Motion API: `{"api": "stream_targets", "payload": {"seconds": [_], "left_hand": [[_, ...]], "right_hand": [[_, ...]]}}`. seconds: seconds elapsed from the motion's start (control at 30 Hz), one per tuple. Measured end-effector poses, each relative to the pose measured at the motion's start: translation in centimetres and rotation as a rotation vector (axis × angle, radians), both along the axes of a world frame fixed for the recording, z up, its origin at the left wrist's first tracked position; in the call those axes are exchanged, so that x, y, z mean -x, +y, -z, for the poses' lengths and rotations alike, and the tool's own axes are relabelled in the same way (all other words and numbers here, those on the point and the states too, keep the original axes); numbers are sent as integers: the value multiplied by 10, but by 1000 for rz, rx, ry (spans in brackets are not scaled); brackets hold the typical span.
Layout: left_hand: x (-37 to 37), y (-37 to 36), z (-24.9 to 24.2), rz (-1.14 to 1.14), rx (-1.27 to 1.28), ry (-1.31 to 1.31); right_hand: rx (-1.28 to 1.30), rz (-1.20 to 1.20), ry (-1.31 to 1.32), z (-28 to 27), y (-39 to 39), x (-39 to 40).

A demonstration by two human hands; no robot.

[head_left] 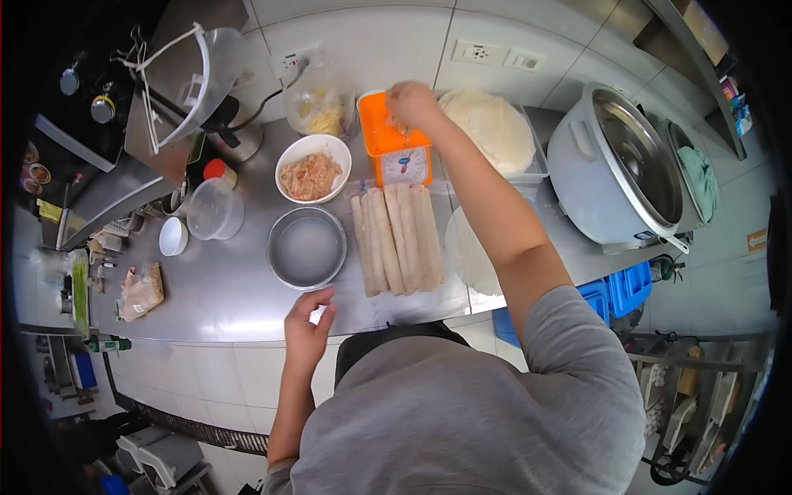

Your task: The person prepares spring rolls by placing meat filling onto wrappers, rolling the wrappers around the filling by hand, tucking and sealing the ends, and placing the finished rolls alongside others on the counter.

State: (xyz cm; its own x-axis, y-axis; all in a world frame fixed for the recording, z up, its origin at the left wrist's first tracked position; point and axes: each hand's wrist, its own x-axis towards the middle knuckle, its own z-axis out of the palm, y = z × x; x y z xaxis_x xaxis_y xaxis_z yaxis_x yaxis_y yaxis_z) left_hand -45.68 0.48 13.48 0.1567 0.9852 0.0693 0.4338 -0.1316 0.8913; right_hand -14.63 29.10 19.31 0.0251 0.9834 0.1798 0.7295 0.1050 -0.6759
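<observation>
My right hand [412, 106] reaches over the orange tray [375, 132] of a kitchen scale [404, 167]. Its fingers are drawn together on pinkish minced meat [399, 126], which shows just below them. My left hand [308, 326] hangs at the counter's front edge, thumb and fingers apart and nothing in them. Close beyond it stands a round metal pan [307, 247] with what looks like a little water. A white bowl [315, 172] of minced meat filling sits left of the scale. Several long pale rolls [398, 239] lie side by side in front of the scale.
Round white wrapper sheets [488, 130] are stacked in a clear tray behind my right arm; another sheet [474, 252] lies partly under it. A large white cooker [615, 165] stands on the right. Leftward are a clear tub [215, 209], small white bowl [173, 237] and plastic bag [142, 292].
</observation>
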Motion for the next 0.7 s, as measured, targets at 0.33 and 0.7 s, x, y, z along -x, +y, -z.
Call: {"api": "stream_targets", "payload": {"seconds": [0.33, 0.7], "left_hand": [[-91, -34, -20, -40, -30, 31], [-241, -25, 46, 183, -16, -135]], "right_hand": [[258, -242, 5, 38, 30, -22], [416, -752, -104, 93, -233, -159]]}}
